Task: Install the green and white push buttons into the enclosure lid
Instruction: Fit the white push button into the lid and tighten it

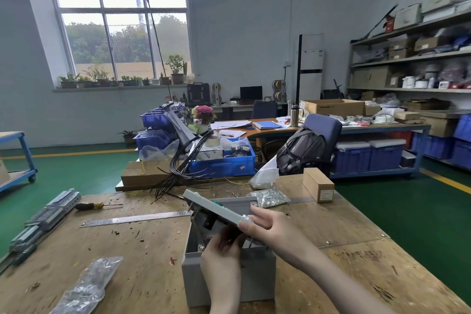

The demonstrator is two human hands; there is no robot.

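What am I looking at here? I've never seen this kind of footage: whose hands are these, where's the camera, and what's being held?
There is no machine: a person works with bare hands, and the one picture comes from a camera worn on their head, looking forward and down. The right hand grips the near end of the grey enclosure lid, tilted up above the open grey enclosure box. A green button shows on the lid. The left hand reaches under the lid; what its fingers hold is hidden. On the wooden workbench lie a steel ruler, a screwdriver, a bag of small parts and a cardboard box.
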